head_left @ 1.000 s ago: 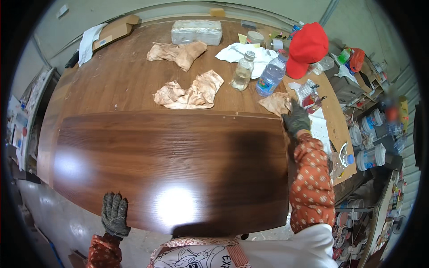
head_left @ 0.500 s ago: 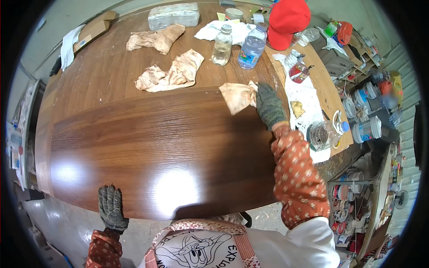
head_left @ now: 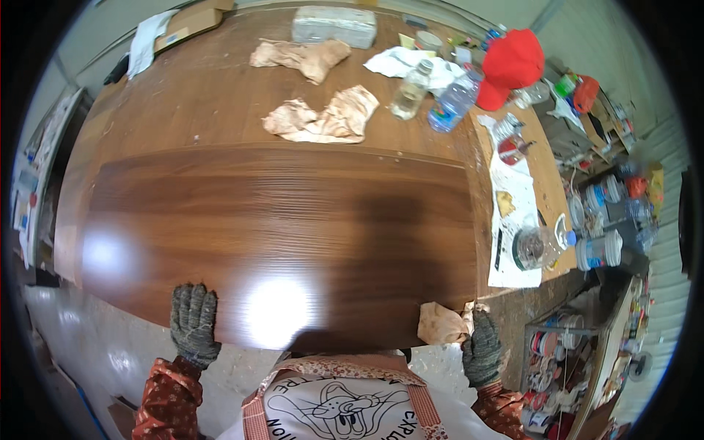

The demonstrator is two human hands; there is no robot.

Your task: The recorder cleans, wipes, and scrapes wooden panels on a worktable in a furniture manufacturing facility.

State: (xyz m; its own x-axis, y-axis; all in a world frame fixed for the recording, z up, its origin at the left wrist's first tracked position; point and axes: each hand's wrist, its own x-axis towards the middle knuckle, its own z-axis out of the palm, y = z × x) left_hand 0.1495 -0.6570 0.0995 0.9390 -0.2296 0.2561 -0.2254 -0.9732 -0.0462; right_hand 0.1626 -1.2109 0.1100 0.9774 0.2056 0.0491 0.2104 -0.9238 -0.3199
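Observation:
A brown wood-grain panel (head_left: 257,213) with a glossy surface lies on the table in front of me. My left hand (head_left: 194,326), in a dark grey knit glove, rests with fingers outstretched over its near edge at the left; nothing is in it. At the panel's near right corner, my right hand (head_left: 482,348), gloved the same way, is closed on a stained beige cloth (head_left: 442,323). Most of that cloth spreads over the corner to the left of the hand. The glove hides part of the bunched end.
Two crumpled beige cloths (head_left: 323,117) lie beyond the panel, near a wrapped block (head_left: 334,28). Two bottles (head_left: 455,103) and a red cap (head_left: 511,62) stand back right. On the right, white paper (head_left: 513,198) bears a jug (head_left: 537,247) and jars. Cluttered shelves (head_left: 561,352) flank the table.
My right hand has brought the cloth from the panel's far right corner toward me to the near right corner. My left hand stays at the near edge. The view has shifted slightly.

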